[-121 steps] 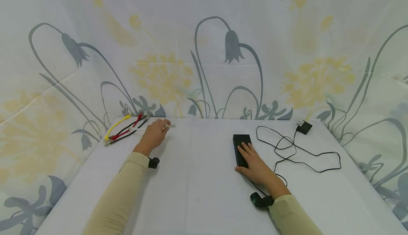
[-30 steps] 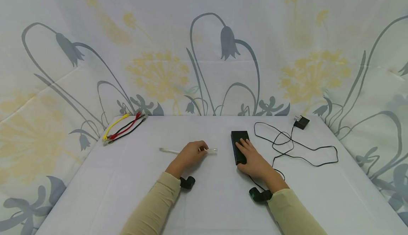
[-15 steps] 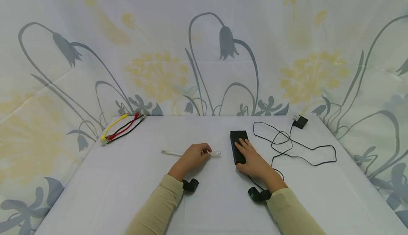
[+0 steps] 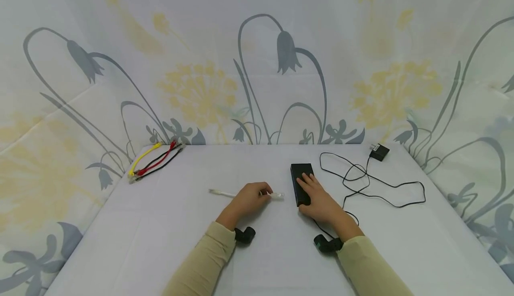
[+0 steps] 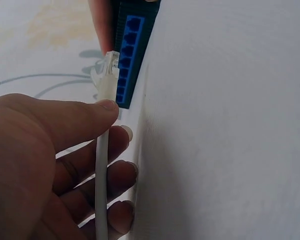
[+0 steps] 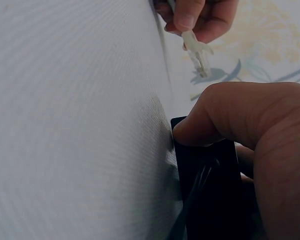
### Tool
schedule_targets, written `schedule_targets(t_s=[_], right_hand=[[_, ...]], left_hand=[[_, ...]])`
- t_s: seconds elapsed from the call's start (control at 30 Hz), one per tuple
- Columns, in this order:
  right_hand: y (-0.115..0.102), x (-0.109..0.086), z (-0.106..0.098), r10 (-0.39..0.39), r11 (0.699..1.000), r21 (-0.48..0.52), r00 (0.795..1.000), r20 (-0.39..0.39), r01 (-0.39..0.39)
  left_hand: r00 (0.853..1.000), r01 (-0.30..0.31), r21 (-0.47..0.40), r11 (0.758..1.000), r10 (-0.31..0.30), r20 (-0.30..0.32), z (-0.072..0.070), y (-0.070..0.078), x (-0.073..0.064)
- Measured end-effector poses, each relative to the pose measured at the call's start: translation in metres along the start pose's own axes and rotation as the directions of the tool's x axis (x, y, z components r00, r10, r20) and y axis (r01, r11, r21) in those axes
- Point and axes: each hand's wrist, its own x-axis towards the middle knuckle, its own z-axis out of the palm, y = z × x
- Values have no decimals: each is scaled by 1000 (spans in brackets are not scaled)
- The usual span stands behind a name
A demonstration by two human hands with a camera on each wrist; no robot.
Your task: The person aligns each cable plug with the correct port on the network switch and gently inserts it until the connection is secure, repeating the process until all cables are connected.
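My left hand (image 4: 250,199) pinches a short white Ethernet cable (image 4: 221,193) between thumb and fingers, close behind its clear plug (image 5: 110,64). That plug points right, toward a black network switch (image 4: 298,171), with a small gap between them in the head view. A row of several blue ports (image 5: 129,51) runs along the switch's left side. My right hand (image 4: 321,206) holds the switch on the table, fingers across its top and thumb (image 6: 200,127) against its near end. A black power cord leaves that near end; part of it is hidden under the right wrist.
At the back left lie several short cables (image 4: 154,164) in yellow, red and black. The black power cord (image 4: 397,207) loops over the right side of the white table (image 4: 160,242), ending at an adapter (image 4: 379,152). A flowered curtain (image 4: 201,64) hangs behind.
My left hand has carried the white Ethernet cable from the back-left cables toward the switch, shifting slightly further right in the last second. The right hand stays on the switch.
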Motion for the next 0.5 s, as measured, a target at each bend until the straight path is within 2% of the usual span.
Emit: schedule_targets(t_s=[0.5], right_hand=[[0, -2, -1, -9, 1000, 5, 1000, 0, 9]], left_hand=[[999, -31, 20, 999, 31, -17, 8, 10, 0]])
